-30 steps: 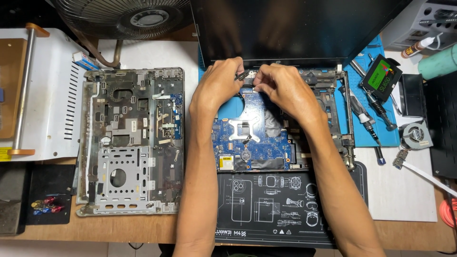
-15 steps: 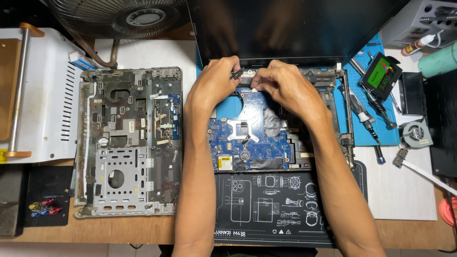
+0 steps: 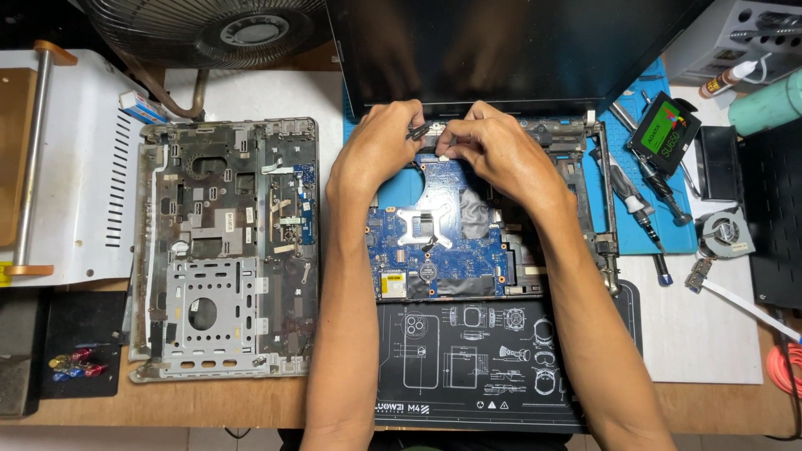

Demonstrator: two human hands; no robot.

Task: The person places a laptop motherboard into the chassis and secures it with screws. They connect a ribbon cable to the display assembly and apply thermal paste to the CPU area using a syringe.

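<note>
**Both hands pinched on a small part at the board's top edge**

Far left: white cabinet [image 3: 79, 167] with a wooden handle [image 3: 33, 159], a black pad [image 3: 79, 342] below it at 6 o'clock. Above, at 12 o'clock of the bench, a fan [image 3: 225, 29].

Next along: stripped laptop cover [image 3: 225, 246], lying flat, inner side up, well apart from the hands at their 9 o'clock.

Centre: left hand [image 3: 380, 150] curled, thumb and fingertips closed on a small dark part [image 3: 420, 129] at the top edge of the blue board [image 3: 439, 242]. Right hand [image 3: 493, 150] just beside it at 3 o'clock, fingers likewise pinched on the same spot; fingertips of both meeting over the part. Exact kind of part too small to tell. Board seated in the open chassis [image 3: 601, 209], dark screen [image 3: 510, 50] standing up at 12 o'clock of the hands. Black mat [image 3: 468, 359] with white line drawings at 6 o'clock of the board, between the forearms.

Right: blue mat [image 3: 635, 225] under the chassis, screwdrivers [image 3: 631, 196] on it, a black drive [image 3: 664, 134] at its 1 o'clock. Further right, a small cooling fan [image 3: 725, 232] and a green bottle [image 3: 769, 104] at 12 o'clock of it.
</note>
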